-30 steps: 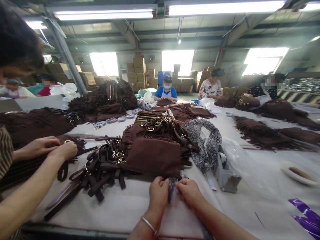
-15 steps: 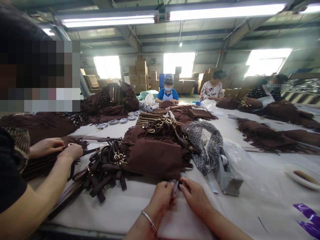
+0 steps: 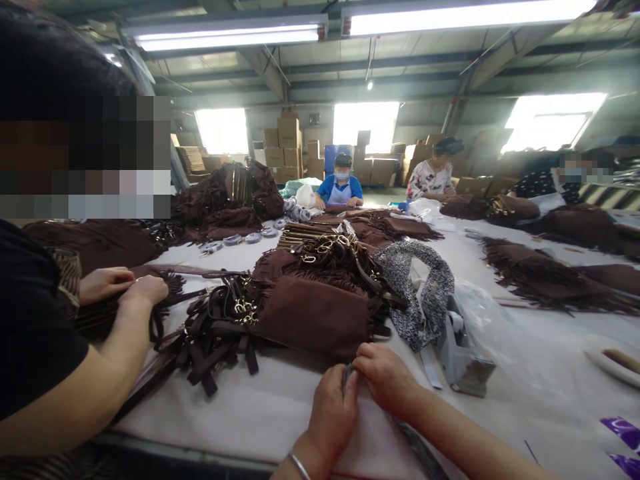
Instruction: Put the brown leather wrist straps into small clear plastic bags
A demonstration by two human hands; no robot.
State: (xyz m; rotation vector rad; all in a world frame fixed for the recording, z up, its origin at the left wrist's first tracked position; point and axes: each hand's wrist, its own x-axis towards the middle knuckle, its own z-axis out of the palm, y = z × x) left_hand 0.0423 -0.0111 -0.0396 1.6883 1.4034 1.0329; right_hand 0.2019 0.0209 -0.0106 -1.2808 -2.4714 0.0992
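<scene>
My left hand [image 3: 334,407], with a silver bangle at the wrist, is closed around a narrow grey strap [image 3: 347,375]. Beside it my right hand [image 3: 383,375] pinches at the strap's upper end, its fingertips touching the left hand's. Most of the strap is hidden by the fingers. A dark, shiny strip [image 3: 419,445] shows under my right forearm; whether it joins the strap I cannot tell. Just beyond my hands lies a stack of brown fringed bags [image 3: 314,313] with gold clasps. Brown straps [image 3: 215,347] with gold hooks spill to its left.
Right of the stack lie a black-and-white knitted cloth [image 3: 417,293] and a grey tape dispenser [image 3: 467,363]. A co-worker's hands [image 3: 133,288] handle brown material at left. Farther right are a fringed brown pile [image 3: 545,277], clear plastic [image 3: 493,327] and a tape roll [image 3: 613,360].
My hands have drawn closer together, and the right fingers now close over the strap's upper end. A dark strip shows under my right forearm. The view has shifted slightly left.
</scene>
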